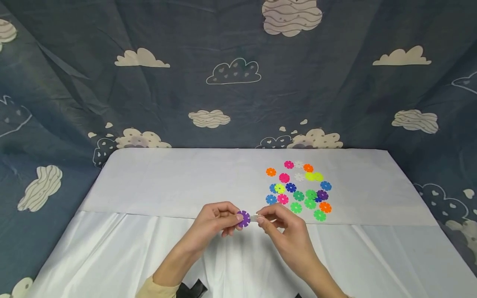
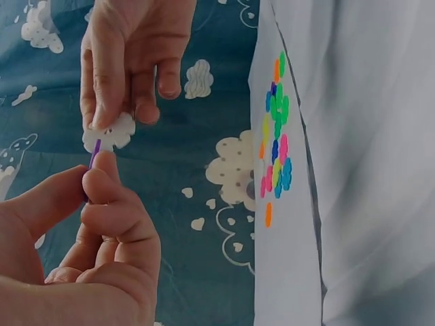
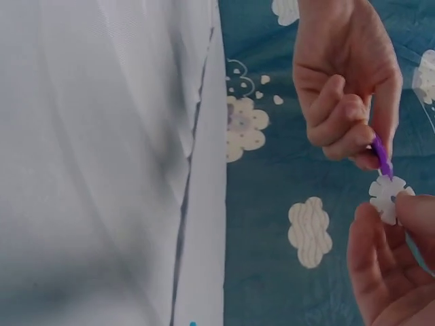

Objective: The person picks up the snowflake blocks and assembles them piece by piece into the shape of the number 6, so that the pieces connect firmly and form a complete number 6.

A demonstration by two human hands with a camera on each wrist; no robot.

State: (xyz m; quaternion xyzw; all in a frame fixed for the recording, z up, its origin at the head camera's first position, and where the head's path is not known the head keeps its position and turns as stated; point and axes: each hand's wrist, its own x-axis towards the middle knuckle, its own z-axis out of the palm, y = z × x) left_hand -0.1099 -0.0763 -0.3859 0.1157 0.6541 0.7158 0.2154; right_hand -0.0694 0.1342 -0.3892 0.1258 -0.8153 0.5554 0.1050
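Note:
Between thumb and fingers, my left hand [image 1: 218, 221] pinches a purple notched plastic disc [image 1: 244, 219], a snowflake-shaped connector piece. My right hand [image 1: 288, 231] pinches a white notched disc [image 1: 254, 217] by its outer side. Both discs meet edge to edge above the front of the table. In the left wrist view the purple disc [image 2: 96, 148] appears edge-on while the white disc [image 2: 117, 134] faces the camera, so they stand crosswise. The right wrist view has the purple rim touching the white disc [image 3: 385, 195]; how deeply their slots interlock I cannot tell.
Several loose notched discs lie right of centre on the table, among them a pink disc [image 1: 284, 178], a green disc [image 1: 319, 215] and an orange disc [image 1: 271, 171]. A white cloth [image 1: 123, 244] covers the table. Behind hangs a dark cloud-patterned curtain [image 1: 179, 95].

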